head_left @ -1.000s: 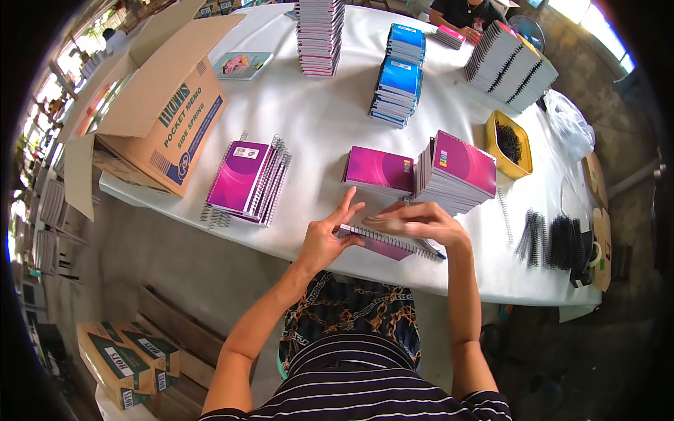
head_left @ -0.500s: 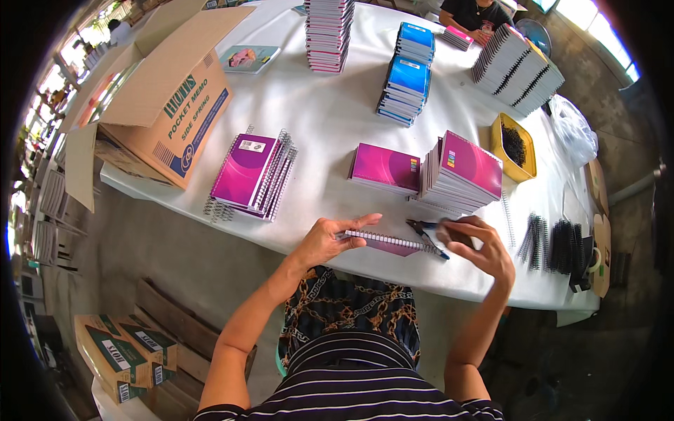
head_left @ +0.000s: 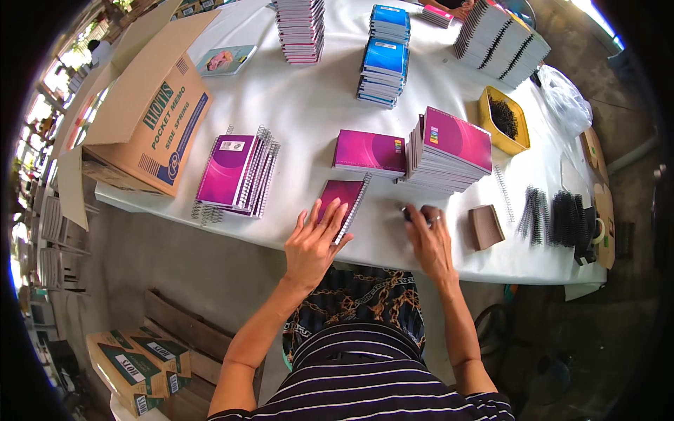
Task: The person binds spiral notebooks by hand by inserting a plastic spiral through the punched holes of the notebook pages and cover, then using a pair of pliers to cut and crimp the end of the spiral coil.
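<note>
A small purple spiral notebook (head_left: 342, 189) lies on the white table in front of me, its wire coil along the right edge. My left hand (head_left: 311, 242) rests on its lower part, fingers spread and flat. To the right, my right hand (head_left: 430, 238) is closed round the pliers (head_left: 407, 212), of which only a dark end shows; the rest is hidden under my fingers and slightly blurred. A brown trough-shaped piece (head_left: 486, 227) sits apart on the table, right of that hand.
Purple notebooks with loose coils (head_left: 228, 172) are stacked left; coverless-coil purple stacks (head_left: 449, 151) stand ahead. Beyond are blue notebooks (head_left: 384, 63) and a yellow tub (head_left: 502, 144) of black coils. Black coils (head_left: 562, 217) lie right. An open carton (head_left: 165, 133) stands left; another person's hand (head_left: 462, 10) is far off.
The notebook went from upright in my left hand to lying flat under it. My right hand has put down the brown piece and closed on the pliers. The view has shifted slightly.
</note>
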Demonstrator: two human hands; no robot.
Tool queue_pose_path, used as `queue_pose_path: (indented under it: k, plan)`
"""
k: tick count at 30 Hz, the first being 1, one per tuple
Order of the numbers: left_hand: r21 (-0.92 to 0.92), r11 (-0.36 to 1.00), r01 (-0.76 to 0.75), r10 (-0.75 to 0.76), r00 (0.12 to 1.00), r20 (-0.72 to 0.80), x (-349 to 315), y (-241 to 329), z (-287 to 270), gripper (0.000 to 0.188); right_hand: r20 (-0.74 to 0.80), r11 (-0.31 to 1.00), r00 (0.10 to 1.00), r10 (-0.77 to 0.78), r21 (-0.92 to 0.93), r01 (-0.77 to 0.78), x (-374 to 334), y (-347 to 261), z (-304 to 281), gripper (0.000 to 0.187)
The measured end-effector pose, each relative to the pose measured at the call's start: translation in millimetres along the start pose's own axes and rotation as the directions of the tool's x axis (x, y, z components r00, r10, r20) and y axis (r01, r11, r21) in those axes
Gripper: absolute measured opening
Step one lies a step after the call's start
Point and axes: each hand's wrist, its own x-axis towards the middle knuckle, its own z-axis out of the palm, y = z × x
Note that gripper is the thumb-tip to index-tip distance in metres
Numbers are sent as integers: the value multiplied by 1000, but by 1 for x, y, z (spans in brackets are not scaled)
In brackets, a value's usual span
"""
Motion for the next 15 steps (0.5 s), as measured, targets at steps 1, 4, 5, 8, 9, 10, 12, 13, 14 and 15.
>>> queue_pose_path:
  k: [1,4,5,8,9,10,12,13,14,15]
  plan:
    - [35,999,8,-7,1000,-27,2,2,2,54,-47,993,994,-96,65,99,0,-25,-7,36]
    - [15,999,28,-27,998,-50,5,8,1,54,-37,944,982,-186,272,188,-2,-74,-17,35]
    - [9,1000,30,-30,998,-52,6,10,1,54,-52,940,981,-187,281,194,-2,-78,-14,35]
    - [-26,999,45,-47,997,-59,10,15,0,54,-55,936,975,-215,273,222,-1,-80,-15,33]
    - [-43,997,57,-60,996,-59,11,16,0,54,-51,935,972,-229,266,234,0,-80,-15,32]
    - [-59,996,70,-74,996,-59,11,16,-1,54,-50,928,971,-234,285,238,1,-79,-14,28]
    - [-81,993,86,-91,994,-62,11,16,-2,54,-47,913,968,-248,323,250,4,-80,-13,22]
    - [-87,992,88,-94,993,-64,11,15,-3,53,241,832,966,-99,553,-53,8,-78,-17,21]
    - [-91,992,92,-99,993,-68,11,14,-5,53,535,660,845,-26,644,-388,15,-75,-26,22]
    - [-81,994,74,-79,995,-67,11,14,-8,53,777,431,628,-42,581,-690,22,-71,-33,24]
